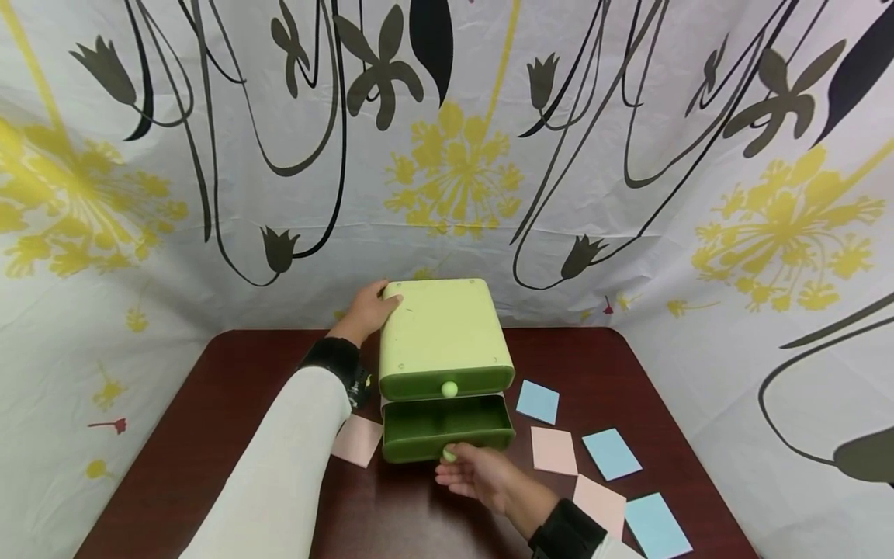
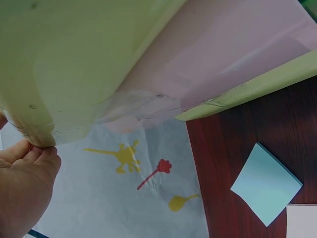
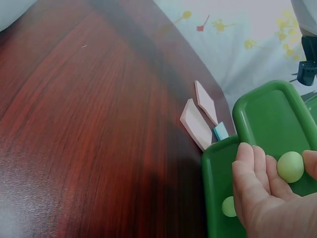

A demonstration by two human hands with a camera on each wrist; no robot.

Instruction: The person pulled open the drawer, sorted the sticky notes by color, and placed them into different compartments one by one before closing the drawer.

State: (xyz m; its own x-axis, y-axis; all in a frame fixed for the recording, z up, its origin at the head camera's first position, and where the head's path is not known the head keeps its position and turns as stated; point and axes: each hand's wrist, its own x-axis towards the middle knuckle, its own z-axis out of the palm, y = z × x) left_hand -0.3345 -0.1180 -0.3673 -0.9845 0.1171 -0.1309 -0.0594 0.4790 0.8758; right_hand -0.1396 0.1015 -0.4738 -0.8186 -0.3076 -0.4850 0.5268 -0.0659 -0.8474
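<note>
A small two-drawer box with a pale green top [image 1: 440, 322] and dark green drawer fronts stands on the table. Its upper drawer [image 1: 412, 384] is in, while the lower drawer [image 1: 412, 449] sticks out and shows a bare inside. My left hand [image 1: 366, 312] grips the box's back left top corner, thumb on top; in the left wrist view the fingers [image 2: 47, 158] bend against its edge. At the lower drawer's round light green knob [image 3: 290, 167], my right hand [image 1: 482, 475] pinches with thumb and forefinger. The upper drawer's knob [image 1: 449, 389] is untouched.
Right of the box, several blue square pads, one of them a near blue pad [image 1: 658, 526], lie among pink ones such as a pink pad [image 1: 554, 449]. Another pink pad [image 1: 358, 440] lies left of the box. A patterned cloth [image 1: 447, 178] hangs behind the dark wooden table [image 1: 258, 388].
</note>
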